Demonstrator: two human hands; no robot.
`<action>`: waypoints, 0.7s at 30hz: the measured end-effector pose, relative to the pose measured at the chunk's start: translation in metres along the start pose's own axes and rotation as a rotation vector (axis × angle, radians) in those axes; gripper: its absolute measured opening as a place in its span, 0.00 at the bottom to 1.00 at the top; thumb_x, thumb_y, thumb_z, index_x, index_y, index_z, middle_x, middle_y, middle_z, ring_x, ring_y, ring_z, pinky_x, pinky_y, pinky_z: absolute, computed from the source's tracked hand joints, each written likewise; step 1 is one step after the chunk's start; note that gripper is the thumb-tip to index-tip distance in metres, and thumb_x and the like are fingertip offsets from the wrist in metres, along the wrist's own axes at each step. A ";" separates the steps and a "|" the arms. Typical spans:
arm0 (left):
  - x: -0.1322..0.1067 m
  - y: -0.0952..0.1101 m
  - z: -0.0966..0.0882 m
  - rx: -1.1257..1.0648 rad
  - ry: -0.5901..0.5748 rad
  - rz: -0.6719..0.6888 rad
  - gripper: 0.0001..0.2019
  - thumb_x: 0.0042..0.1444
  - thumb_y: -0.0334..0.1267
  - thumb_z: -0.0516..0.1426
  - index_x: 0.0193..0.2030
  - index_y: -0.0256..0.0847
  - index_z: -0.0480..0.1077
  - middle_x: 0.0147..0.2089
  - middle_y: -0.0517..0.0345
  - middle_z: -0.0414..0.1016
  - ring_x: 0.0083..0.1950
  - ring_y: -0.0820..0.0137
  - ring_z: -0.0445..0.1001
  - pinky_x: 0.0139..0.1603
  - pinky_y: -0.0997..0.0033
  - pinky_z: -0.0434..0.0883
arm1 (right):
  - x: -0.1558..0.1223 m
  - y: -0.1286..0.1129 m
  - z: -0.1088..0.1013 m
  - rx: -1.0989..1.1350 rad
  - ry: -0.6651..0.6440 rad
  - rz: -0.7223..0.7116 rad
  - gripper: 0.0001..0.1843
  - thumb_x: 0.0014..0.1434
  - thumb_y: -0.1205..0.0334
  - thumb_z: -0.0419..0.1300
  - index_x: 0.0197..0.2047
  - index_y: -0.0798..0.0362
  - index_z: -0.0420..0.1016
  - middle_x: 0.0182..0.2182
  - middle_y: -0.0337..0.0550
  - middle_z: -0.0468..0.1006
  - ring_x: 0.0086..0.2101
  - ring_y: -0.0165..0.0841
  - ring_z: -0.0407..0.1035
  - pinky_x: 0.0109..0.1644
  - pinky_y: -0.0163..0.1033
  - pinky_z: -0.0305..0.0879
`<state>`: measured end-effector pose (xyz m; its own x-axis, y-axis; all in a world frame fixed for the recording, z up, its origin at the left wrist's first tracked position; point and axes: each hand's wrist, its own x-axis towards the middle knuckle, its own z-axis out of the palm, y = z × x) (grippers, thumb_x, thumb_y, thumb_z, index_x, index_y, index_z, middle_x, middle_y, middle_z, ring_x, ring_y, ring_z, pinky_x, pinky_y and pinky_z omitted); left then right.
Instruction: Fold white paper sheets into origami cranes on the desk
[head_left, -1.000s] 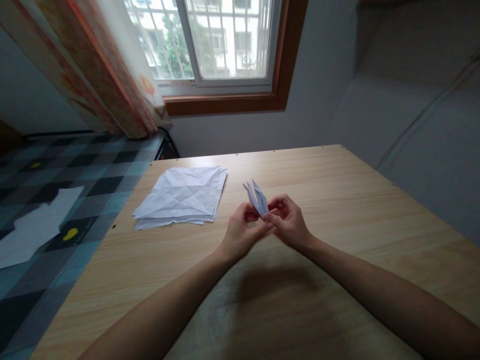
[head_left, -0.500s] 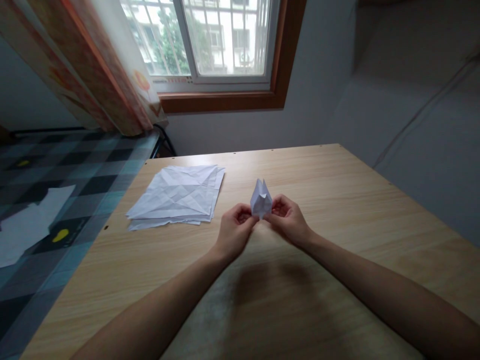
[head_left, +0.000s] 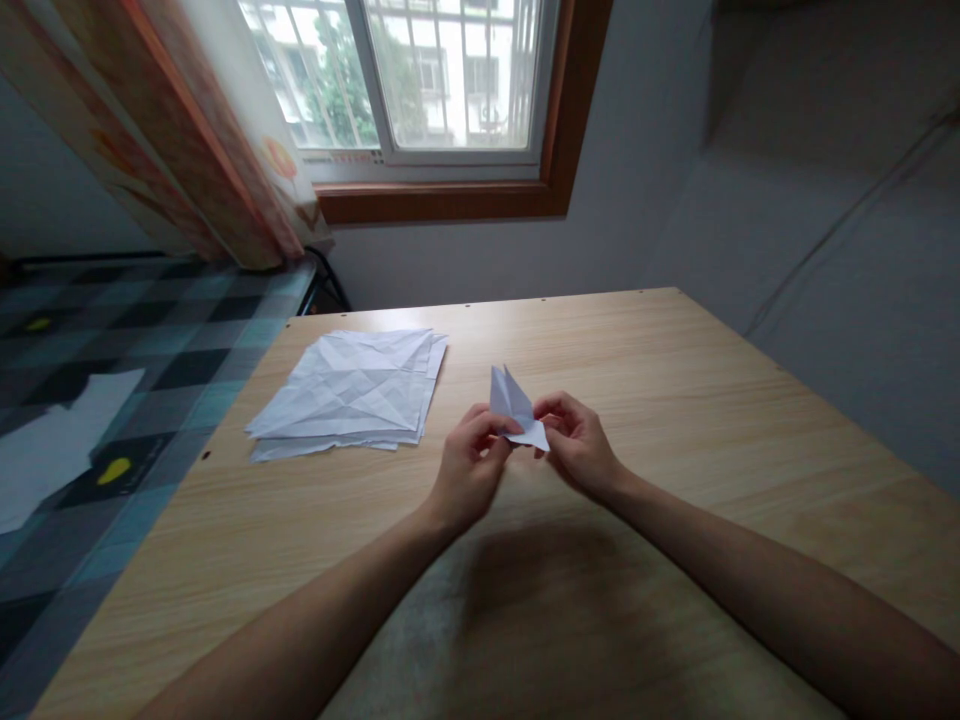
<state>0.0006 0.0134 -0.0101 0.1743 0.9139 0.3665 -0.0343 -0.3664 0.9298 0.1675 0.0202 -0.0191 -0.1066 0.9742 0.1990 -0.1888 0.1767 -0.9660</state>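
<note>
While the left grip [head_left: 472, 458] pinches folded paper [head_left: 511, 402], the right grip [head_left: 581, 440] (hold unclear) touches its right edge.

You are in what looks like a home bedroom: a checked bed [head_left: 169, 378] stands left of your bench [head_left: 660, 400], and a flowered curtain [head_left: 199, 130] hangs by the barred window [head_left: 457, 85].

Left of the window [head_left: 459, 85] hung a flowered curtain [head_left: 187, 130]; below-left lay a checked cloth [head_left: 184, 365]; right, a cable [head_left: 846, 215].
</note>
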 end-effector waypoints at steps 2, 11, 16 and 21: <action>0.000 0.002 0.000 -0.002 -0.008 0.021 0.06 0.54 0.28 0.57 0.31 0.40 0.75 0.41 0.55 0.72 0.40 0.71 0.73 0.36 0.75 0.70 | 0.001 0.003 -0.003 0.057 -0.027 0.057 0.17 0.55 0.45 0.66 0.35 0.50 0.72 0.23 0.33 0.74 0.21 0.27 0.69 0.24 0.32 0.65; -0.001 0.008 -0.004 -0.018 -0.129 0.023 0.09 0.52 0.29 0.56 0.28 0.40 0.77 0.44 0.52 0.72 0.45 0.66 0.74 0.47 0.65 0.72 | 0.003 0.005 -0.005 0.112 0.014 0.139 0.17 0.46 0.53 0.74 0.32 0.51 0.73 0.24 0.35 0.78 0.25 0.31 0.72 0.31 0.35 0.67; -0.002 0.003 0.000 -0.066 -0.014 -0.101 0.09 0.48 0.34 0.64 0.33 0.40 0.67 0.40 0.57 0.73 0.38 0.70 0.74 0.40 0.69 0.72 | 0.003 0.006 -0.003 0.104 0.103 0.061 0.14 0.47 0.56 0.73 0.30 0.51 0.73 0.25 0.34 0.77 0.26 0.30 0.70 0.32 0.35 0.65; -0.004 -0.004 0.004 -0.024 -0.018 -0.124 0.20 0.51 0.32 0.63 0.49 0.44 0.63 0.33 0.63 0.73 0.32 0.73 0.72 0.32 0.75 0.68 | 0.001 0.013 -0.002 0.051 0.075 -0.080 0.09 0.51 0.60 0.71 0.33 0.50 0.75 0.30 0.36 0.78 0.33 0.32 0.71 0.41 0.38 0.67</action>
<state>0.0039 0.0104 -0.0152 0.1963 0.9487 0.2479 -0.0344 -0.2460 0.9687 0.1672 0.0242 -0.0318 -0.0162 0.9653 0.2606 -0.2435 0.2490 -0.9374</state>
